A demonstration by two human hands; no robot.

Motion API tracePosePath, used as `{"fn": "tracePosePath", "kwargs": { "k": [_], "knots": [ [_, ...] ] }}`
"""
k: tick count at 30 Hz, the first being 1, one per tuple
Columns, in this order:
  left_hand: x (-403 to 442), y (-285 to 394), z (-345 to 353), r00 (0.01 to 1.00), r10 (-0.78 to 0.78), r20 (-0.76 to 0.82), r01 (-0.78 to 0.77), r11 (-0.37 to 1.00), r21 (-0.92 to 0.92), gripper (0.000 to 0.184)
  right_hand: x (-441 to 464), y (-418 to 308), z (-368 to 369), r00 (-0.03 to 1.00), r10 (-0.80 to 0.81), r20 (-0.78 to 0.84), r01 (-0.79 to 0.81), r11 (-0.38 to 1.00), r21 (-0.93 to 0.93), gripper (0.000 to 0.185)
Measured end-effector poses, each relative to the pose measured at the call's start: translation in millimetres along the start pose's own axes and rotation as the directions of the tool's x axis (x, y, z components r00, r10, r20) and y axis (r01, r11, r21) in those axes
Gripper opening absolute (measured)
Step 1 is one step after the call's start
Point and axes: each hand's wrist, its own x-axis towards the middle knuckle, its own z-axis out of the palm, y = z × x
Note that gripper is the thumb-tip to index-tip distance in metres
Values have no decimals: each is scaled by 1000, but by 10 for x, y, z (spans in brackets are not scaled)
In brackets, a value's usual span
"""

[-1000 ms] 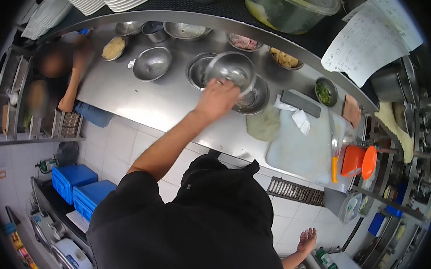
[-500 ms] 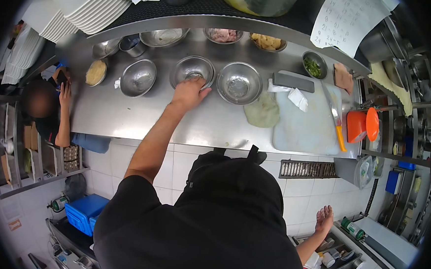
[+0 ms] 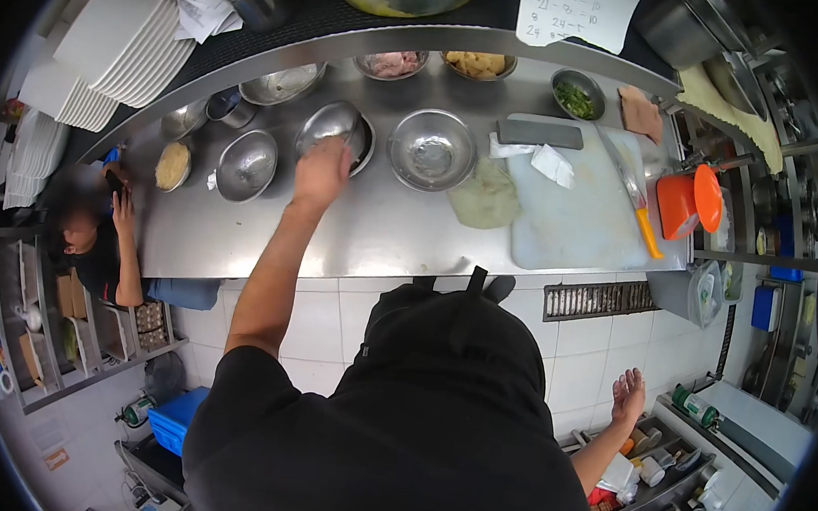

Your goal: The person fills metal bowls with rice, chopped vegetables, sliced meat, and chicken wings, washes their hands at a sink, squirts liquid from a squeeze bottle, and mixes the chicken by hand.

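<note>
My left hand (image 3: 323,171) is closed on the near rim of a small steel bowl (image 3: 329,119), which is tilted up out of another steel bowl (image 3: 370,148) beneath it. Just right of these stands a larger steel bowl (image 3: 431,151) with a little wet residue on its bottom. To the left sits one more steel bowl (image 3: 246,166). My right hand (image 3: 629,397) hangs out to the right, away from the table, fingers apart and holding nothing.
On the steel table (image 3: 372,244) lie a pale cutting board (image 3: 575,223), an orange-handled knife (image 3: 641,209), a grey block (image 3: 538,133) and a crumpled plastic sheet (image 3: 486,196). Food bowls line the back under a shelf (image 3: 375,43). At the left end is another person (image 3: 99,265).
My left hand has drawn the small bowl up and tilted it from the one below, where before the two were nested. The view has shifted; my right hand stays open.
</note>
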Motion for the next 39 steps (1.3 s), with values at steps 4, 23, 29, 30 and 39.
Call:
{"fn": "tracePosePath", "kwargs": {
  "k": [4, 23, 29, 30, 39],
  "knots": [
    [103, 272, -263, 978, 98, -187, -93, 995, 34, 14, -7, -18, -34, 999, 11, -31, -12, 1000, -3, 52],
    [1, 1321, 463, 899, 426, 101, -414, 902, -122, 22, 303, -171, 2, 998, 62, -19, -63, 993, -98, 55],
    [-59, 1222, 659, 887, 455, 77, -453, 890, -43, 19, 407, -137, 11, 996, 86, 10, -85, 992, -98, 52],
    [-38, 1245, 524, 888, 455, 64, -453, 891, -45, 20, 380, -160, 75, 996, 85, 7, -84, 991, -101, 52],
    [-1, 344, -83, 996, 82, -43, -76, 991, 114, 24, 542, -249, 239, 997, 63, 51, -56, 989, -136, 47]
  ]
}}
